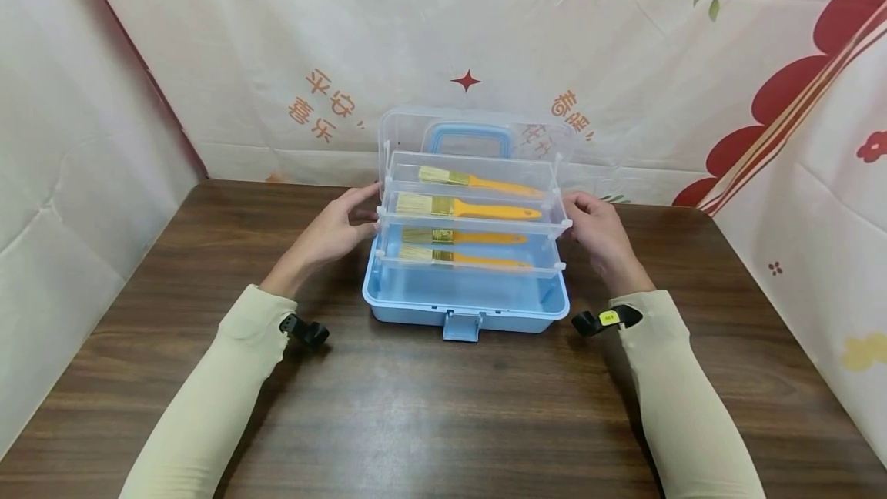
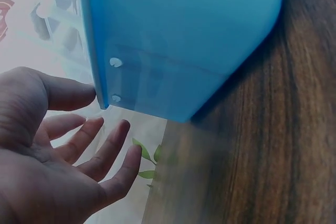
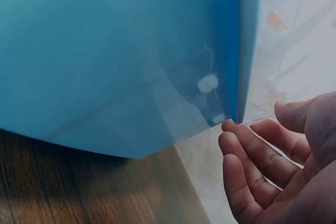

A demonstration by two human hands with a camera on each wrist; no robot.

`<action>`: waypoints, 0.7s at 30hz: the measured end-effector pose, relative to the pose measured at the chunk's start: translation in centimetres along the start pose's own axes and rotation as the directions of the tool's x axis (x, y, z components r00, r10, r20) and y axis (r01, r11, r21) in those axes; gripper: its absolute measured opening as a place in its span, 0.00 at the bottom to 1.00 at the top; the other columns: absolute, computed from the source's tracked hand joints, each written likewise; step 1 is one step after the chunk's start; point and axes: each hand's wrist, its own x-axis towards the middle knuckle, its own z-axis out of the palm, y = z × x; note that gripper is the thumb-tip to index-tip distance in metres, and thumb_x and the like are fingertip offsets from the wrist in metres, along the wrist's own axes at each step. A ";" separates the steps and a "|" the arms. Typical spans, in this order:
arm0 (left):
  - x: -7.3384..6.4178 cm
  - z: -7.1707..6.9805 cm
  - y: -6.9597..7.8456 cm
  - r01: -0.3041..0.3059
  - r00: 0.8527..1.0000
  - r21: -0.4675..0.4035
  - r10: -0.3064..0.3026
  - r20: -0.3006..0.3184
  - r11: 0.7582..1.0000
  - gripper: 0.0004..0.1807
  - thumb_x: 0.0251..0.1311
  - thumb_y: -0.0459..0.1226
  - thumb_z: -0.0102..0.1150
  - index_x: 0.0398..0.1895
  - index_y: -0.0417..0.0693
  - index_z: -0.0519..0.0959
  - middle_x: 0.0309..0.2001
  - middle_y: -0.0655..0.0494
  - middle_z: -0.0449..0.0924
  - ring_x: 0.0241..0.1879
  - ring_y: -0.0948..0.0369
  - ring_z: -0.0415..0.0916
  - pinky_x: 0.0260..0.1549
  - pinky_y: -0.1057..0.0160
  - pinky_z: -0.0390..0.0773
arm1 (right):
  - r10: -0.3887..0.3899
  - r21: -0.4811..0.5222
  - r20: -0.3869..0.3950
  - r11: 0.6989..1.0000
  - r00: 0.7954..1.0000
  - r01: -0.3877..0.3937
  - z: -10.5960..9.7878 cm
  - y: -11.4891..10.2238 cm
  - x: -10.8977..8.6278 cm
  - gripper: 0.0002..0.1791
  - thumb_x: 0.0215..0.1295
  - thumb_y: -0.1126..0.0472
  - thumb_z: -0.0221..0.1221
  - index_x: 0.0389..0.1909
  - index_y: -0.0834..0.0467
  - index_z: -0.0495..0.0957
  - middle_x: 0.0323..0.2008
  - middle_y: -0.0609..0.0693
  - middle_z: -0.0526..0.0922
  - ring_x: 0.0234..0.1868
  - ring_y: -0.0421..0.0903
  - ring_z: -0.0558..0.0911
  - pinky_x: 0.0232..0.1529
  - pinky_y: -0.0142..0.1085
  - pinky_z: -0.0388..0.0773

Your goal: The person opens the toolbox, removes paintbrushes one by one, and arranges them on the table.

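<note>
A light blue box (image 1: 409, 316) with a raised clear lid (image 1: 478, 118) stands on the table, its two clear trays (image 1: 478, 223) spread out in steps. Yellow-handled paintbrushes lie in it: a wide paintbrush (image 1: 485, 210), one behind it (image 1: 499, 183) and two lower in front. My left hand (image 1: 333, 226) is at the box's left rear side, thumb at the rim in the left wrist view, other fingers spread loosely. On the opposite side my right hand (image 1: 599, 233) has loosely bent fingers, with fingertips right at the rear rim corner in the right wrist view and the thumb apart.
A dark wood table (image 1: 443, 422) carries the box near its back edge. Behind hangs a printed white cloth (image 1: 263, 45), close to the raised lid. The box's front latch (image 1: 461, 326) hangs down. A blue handle (image 1: 471, 129) shows at the lid.
</note>
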 end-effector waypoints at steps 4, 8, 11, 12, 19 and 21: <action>-0.1 -0.1 0.0 0.045 0.999 -0.042 -0.044 0.021 0.998 0.41 0.76 0.27 0.59 0.89 0.45 0.58 0.81 0.40 0.62 0.75 0.37 0.69 0.73 0.36 0.71 | 0.003 -0.001 0.002 1.000 1.000 -0.003 0.0 0.2 0.0 0.23 0.87 0.44 0.56 0.60 0.58 0.83 0.50 0.48 0.82 0.47 0.52 0.80 0.47 0.35 0.83; -0.2 -0.1 0.0 0.074 0.997 -0.068 -0.072 0.030 0.995 0.41 0.76 0.28 0.59 0.89 0.48 0.58 0.83 0.42 0.59 0.76 0.38 0.68 0.74 0.35 0.69 | -0.003 -0.003 0.022 1.000 1.000 0.003 -0.1 0.2 0.1 0.24 0.87 0.45 0.56 0.64 0.60 0.82 0.54 0.51 0.83 0.48 0.50 0.80 0.50 0.37 0.84; -0.2 -0.2 0.0 0.091 0.995 -0.077 -0.088 0.044 0.993 0.42 0.76 0.28 0.59 0.90 0.49 0.57 0.85 0.42 0.56 0.77 0.38 0.67 0.75 0.34 0.68 | -0.005 -0.005 0.041 1.000 0.999 0.005 -0.1 0.2 0.1 0.23 0.86 0.48 0.57 0.66 0.62 0.81 0.58 0.54 0.82 0.49 0.49 0.81 0.53 0.38 0.85; -0.3 -0.2 0.0 0.099 0.994 -0.079 -0.095 0.049 0.992 0.42 0.76 0.28 0.59 0.90 0.49 0.57 0.85 0.42 0.55 0.77 0.38 0.67 0.75 0.33 0.67 | -0.004 -0.007 0.049 1.000 0.999 0.004 -0.1 0.2 0.1 0.23 0.87 0.50 0.57 0.66 0.63 0.80 0.60 0.55 0.82 0.50 0.49 0.81 0.53 0.37 0.85; -0.4 -0.1 0.1 0.147 0.987 -0.084 -0.140 0.084 0.986 0.44 0.74 0.29 0.60 0.90 0.50 0.56 0.81 0.41 0.58 0.78 0.38 0.65 0.77 0.32 0.63 | -0.005 -0.039 0.118 0.999 0.993 0.010 -0.2 0.3 0.2 0.26 0.87 0.51 0.56 0.75 0.63 0.76 0.67 0.62 0.79 0.54 0.50 0.81 0.53 0.34 0.84; -0.4 -0.1 0.0 0.148 0.986 -0.082 -0.141 0.088 0.986 0.45 0.73 0.29 0.61 0.90 0.50 0.56 0.79 0.41 0.59 0.78 0.38 0.66 0.77 0.32 0.63 | -0.008 -0.055 0.131 0.998 0.991 0.015 -0.3 0.4 0.2 0.28 0.87 0.51 0.56 0.77 0.63 0.75 0.69 0.62 0.79 0.56 0.51 0.80 0.53 0.33 0.84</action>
